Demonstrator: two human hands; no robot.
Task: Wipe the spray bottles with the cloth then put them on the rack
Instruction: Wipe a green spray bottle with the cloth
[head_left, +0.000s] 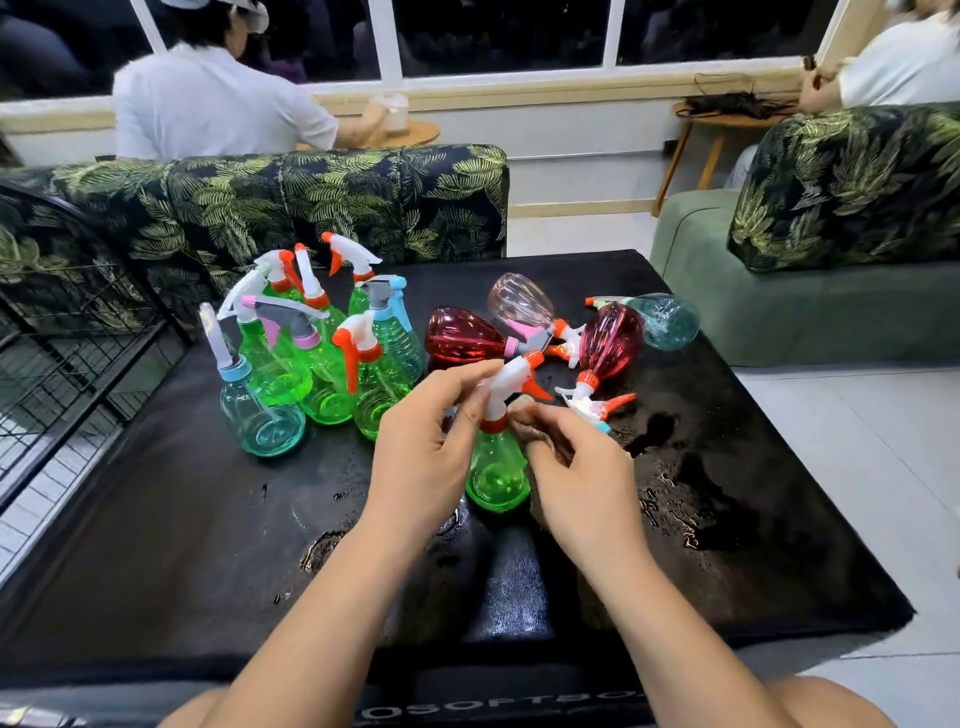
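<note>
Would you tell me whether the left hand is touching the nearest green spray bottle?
Touching. The head view shows the left hand pinching the green spray bottle by its white sprayer head, thumb and fingers in contact.

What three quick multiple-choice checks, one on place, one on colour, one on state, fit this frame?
1. Where are the two dark red bottles?
A. lying on the black table, right of the standing group
B. in a bucket
C. in a drawer

2. What colour is the body of the held bottle, between the left hand and the right hand?
A. red
B. green
C. pink

3. How is the table surface right of the hands?
A. dry
B. wet
C. covered by a towel

Key:
1 A, both lie on their sides on the table.
2 B, its green body shows below the fingers.
3 B, glossy puddles shine there.
</note>
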